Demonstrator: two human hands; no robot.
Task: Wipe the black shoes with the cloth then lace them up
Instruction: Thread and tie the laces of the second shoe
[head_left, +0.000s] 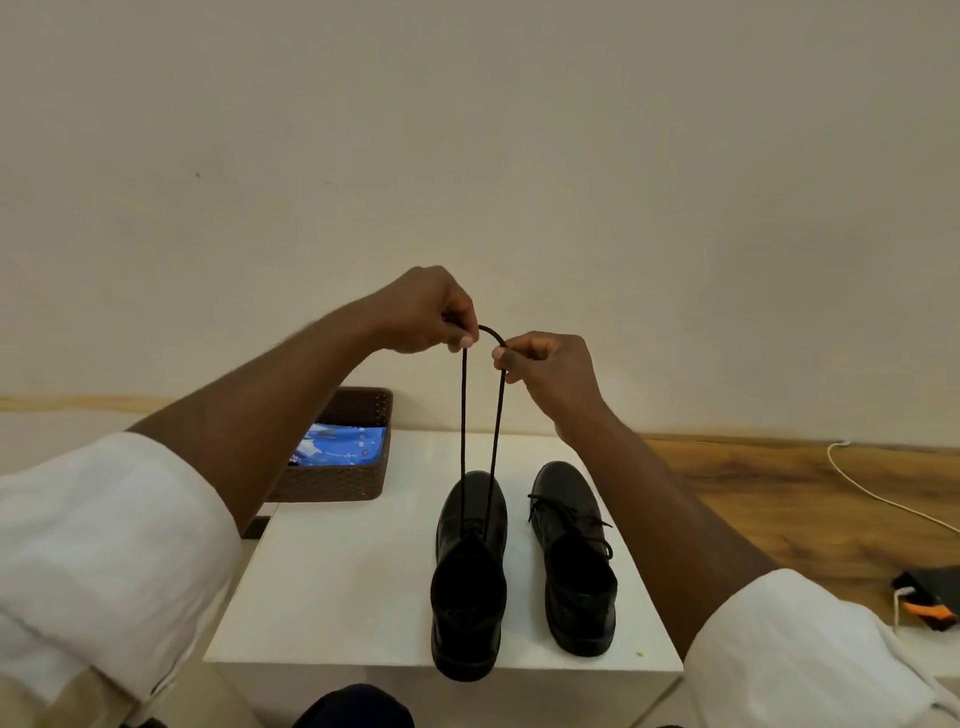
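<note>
Two black shoes stand side by side on a white table (332, 582), toes pointing away. From the left shoe (470, 571), two strands of black lace (463, 415) rise straight up, taut. My left hand (423, 312) pinches one strand and my right hand (545, 364) pinches the other; a short arc of lace joins the two hands high above the shoe. The right shoe (574, 556) has its lace threaded, with loose ends lying across its tongue. A blue cloth (340, 444) lies in a brown basket (332, 483).
The brown woven basket sits at the table's back left corner. A white cable (872, 493) runs over the wooden floor at the right, near a black and orange object (927, 597). A plain wall stands behind the table.
</note>
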